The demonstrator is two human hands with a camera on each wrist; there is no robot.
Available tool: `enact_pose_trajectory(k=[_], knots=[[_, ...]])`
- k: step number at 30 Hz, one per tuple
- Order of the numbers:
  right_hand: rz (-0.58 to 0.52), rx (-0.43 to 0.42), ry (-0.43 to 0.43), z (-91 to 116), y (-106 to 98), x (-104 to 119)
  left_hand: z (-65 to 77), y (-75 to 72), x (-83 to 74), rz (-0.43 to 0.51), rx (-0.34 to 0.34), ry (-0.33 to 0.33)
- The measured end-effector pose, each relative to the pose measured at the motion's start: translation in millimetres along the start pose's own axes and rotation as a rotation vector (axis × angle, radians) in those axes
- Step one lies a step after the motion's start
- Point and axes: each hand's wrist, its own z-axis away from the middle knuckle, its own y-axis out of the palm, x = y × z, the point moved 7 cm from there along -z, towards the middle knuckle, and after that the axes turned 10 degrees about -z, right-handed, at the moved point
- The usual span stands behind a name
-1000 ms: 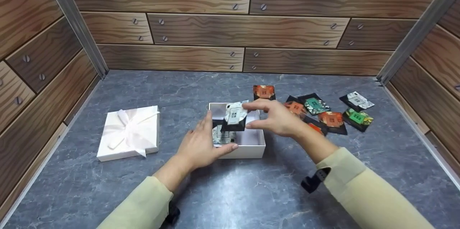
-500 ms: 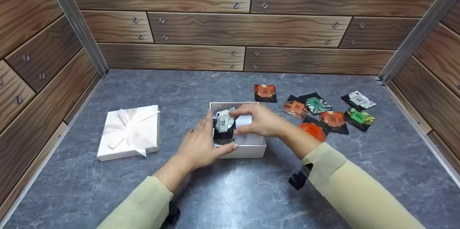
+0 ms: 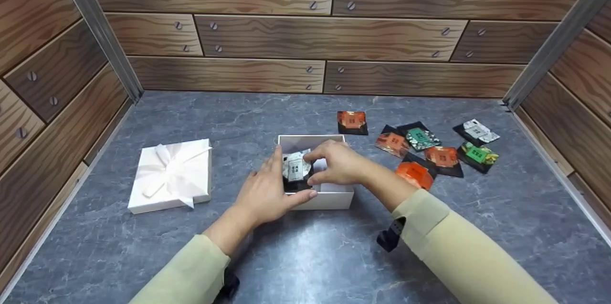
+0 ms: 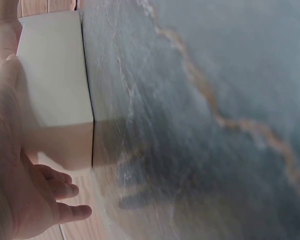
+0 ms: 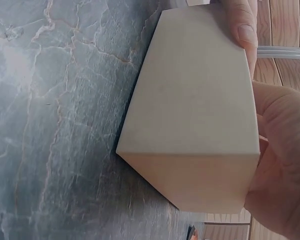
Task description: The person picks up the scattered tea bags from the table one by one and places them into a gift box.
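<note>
An open white box stands in the middle of the table. My left hand lies against its left front corner, fingers straight along the left side and thumb along the front rim. In the left wrist view, those fingers extend past the box's corner. My right hand reaches inside and pinches the right edge of a black sachet with a silvery-white label, between thumb and index finger. The sachet lies label up in the box's left half. In the right wrist view, the box wall hides the sachet.
A white lid with a pale ribbon bow lies at the left. Behind the box is an orange-labelled sachet. Several more lie at the right, among them a green sachet, a teal one and a white one.
My right hand has moved left and down into the box, carrying the white-labelled sachet from above it into the left half. A similar sachet below is now covered. My left hand has stayed put.
</note>
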Motion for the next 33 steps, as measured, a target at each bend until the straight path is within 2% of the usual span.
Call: enact_pose_trajectory(k=[7, 20, 26, 33], knots=[[0.067, 0.017, 0.024, -1, 4, 0, -1.1, -0.6, 0.4, -0.008, -0.013, 0.008], [0.029, -0.016, 0.033, 8, -5, 5, -1.1, -1.5, -1.0, -0.015, -0.022, 0.016], [0.013, -0.06, 0.011, 18, -21, 5, -0.9, -0.7, -0.3, -0.015, -0.01, 0.006], [-0.143, -0.203, 0.016, 46, -60, -5, 0.1, -0.6, 0.1, 0.0, -0.011, 0.006]])
